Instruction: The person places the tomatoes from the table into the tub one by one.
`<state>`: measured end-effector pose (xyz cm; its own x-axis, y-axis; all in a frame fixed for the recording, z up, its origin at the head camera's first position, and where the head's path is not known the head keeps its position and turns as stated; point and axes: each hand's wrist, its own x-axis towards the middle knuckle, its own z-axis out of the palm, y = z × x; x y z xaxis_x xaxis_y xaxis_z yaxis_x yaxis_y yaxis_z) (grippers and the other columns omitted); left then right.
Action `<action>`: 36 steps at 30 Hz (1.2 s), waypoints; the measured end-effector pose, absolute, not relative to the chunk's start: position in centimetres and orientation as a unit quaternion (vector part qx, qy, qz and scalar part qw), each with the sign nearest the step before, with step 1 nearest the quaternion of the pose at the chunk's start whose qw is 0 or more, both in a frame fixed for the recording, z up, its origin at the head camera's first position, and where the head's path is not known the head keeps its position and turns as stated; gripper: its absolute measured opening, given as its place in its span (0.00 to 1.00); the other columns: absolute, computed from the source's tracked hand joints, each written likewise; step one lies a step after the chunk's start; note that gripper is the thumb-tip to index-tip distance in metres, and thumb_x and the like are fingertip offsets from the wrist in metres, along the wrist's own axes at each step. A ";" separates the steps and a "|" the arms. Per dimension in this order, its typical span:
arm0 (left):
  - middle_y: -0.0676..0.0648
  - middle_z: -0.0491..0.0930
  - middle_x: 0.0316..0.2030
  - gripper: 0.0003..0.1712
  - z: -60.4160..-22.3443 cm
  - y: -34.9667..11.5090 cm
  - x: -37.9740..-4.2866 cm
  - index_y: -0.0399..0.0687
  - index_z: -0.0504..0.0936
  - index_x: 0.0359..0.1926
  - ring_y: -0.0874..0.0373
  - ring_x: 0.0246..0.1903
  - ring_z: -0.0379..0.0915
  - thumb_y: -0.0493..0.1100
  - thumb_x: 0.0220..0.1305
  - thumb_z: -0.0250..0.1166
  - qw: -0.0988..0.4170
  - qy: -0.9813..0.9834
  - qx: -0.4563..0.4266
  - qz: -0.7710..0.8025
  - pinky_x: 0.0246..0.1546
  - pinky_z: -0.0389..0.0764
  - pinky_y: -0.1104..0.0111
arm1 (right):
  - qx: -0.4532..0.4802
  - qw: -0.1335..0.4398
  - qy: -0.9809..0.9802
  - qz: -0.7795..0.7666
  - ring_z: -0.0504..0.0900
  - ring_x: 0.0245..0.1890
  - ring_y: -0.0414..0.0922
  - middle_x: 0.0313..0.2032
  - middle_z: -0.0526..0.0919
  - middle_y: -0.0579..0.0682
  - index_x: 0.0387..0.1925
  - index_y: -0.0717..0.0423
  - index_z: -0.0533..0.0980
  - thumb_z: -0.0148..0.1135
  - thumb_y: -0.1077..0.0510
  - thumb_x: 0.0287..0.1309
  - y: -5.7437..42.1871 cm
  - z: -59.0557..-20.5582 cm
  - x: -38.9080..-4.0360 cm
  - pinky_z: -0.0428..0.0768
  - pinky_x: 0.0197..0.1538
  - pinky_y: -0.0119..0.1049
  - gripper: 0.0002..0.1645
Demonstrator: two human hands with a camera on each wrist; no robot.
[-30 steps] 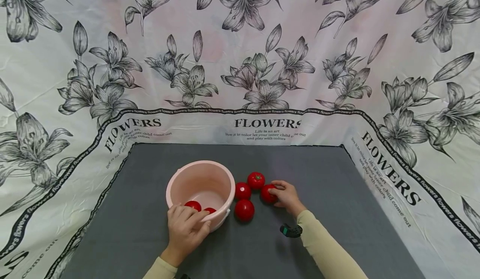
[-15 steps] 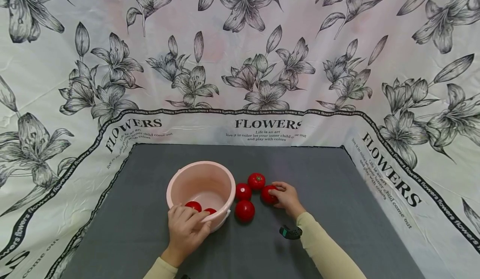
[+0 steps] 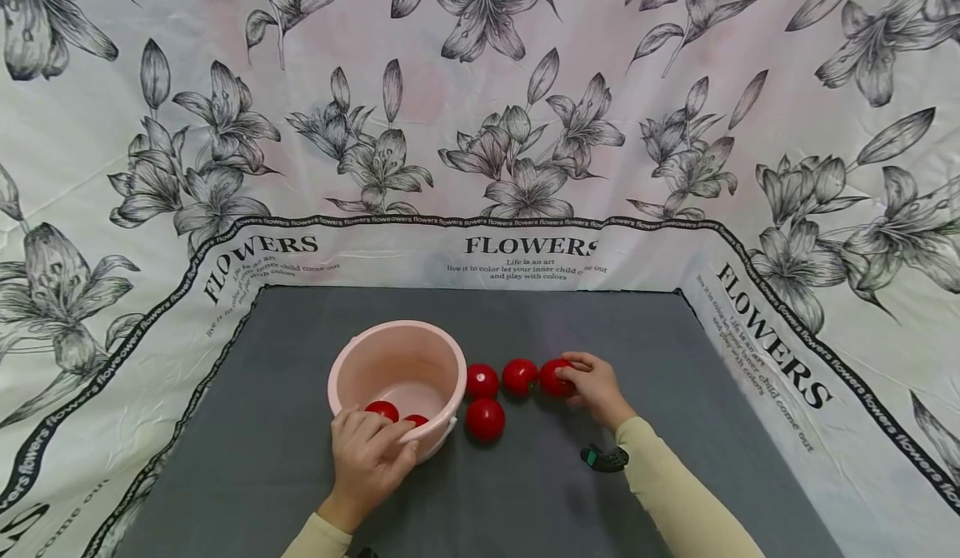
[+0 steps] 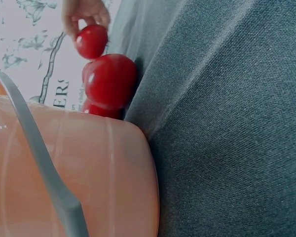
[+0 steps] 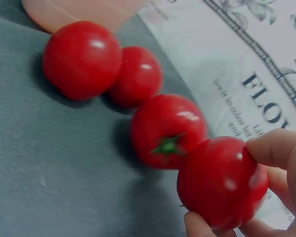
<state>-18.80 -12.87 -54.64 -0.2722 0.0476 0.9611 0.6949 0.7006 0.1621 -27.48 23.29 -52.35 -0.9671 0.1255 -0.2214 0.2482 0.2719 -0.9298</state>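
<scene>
A pink bucket (image 3: 348, 371) stands left of centre, with two red tomatoes (image 3: 382, 411) inside it. My left hand (image 3: 367, 458) grips its near rim, fingers over the edge and thumb outside. In my right hand (image 3: 597, 387), thumb and fingers hold a red tomato (image 5: 222, 182), which shows close over the cloth in the right wrist view. Just left of it lies another tomato (image 3: 520, 376), its green stem (image 5: 168, 144) turned toward me. Two more, a rear tomato (image 3: 482, 381) and a front tomato (image 3: 485, 420), lie beside the bucket's right side.
A dark grey cloth (image 3: 300, 325) covers the table. White flower-printed fabric (image 3: 525, 125) with black lettering hangs behind and along both sides. A grey handle (image 4: 39, 153) runs down the bucket's outer wall. A black band (image 3: 603, 458) shows at the right wrist.
My right hand has moved a little right with its tomato. The tomato beside it has rolled slightly nearer, its stem turning from upward to toward me. My left hand stays on the bucket.
</scene>
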 end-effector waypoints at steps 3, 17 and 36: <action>0.47 0.83 0.24 0.22 -54.6 -12.9 -18.8 0.49 0.90 0.29 0.50 0.29 0.73 0.58 0.68 0.59 0.547 -0.743 -0.251 -0.294 0.46 0.66 0.51 | 0.110 0.048 0.804 -0.582 0.82 0.50 0.53 0.66 0.75 0.67 0.68 0.60 0.71 0.62 0.56 0.68 23.8 -50.7 -27.5 0.87 0.46 0.46 0.29; 0.47 0.83 0.24 0.22 -54.6 -12.9 -18.8 0.49 0.90 0.29 0.50 0.30 0.73 0.57 0.68 0.59 0.540 -0.746 -0.252 -0.299 0.46 0.66 0.51 | 0.055 0.049 0.798 -0.599 0.80 0.58 0.57 0.68 0.73 0.64 0.69 0.57 0.70 0.61 0.55 0.69 22.6 -42.9 -28.2 0.87 0.49 0.44 0.30; 0.47 0.83 0.24 0.22 -54.8 -13.0 -18.9 0.49 0.89 0.28 0.50 0.29 0.73 0.58 0.67 0.59 0.548 -0.739 -0.255 -0.296 0.49 0.65 0.52 | -0.072 0.094 0.793 -0.597 0.82 0.57 0.55 0.59 0.81 0.60 0.59 0.55 0.80 0.66 0.62 0.62 10.4 -37.9 -27.7 0.89 0.42 0.44 0.23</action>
<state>-18.87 -12.95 -54.80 -0.2691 0.0517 0.9617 0.7012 0.6950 0.1589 -27.72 10.42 -37.89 -0.9720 -0.2266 -0.0628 -0.0022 0.2760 -0.9611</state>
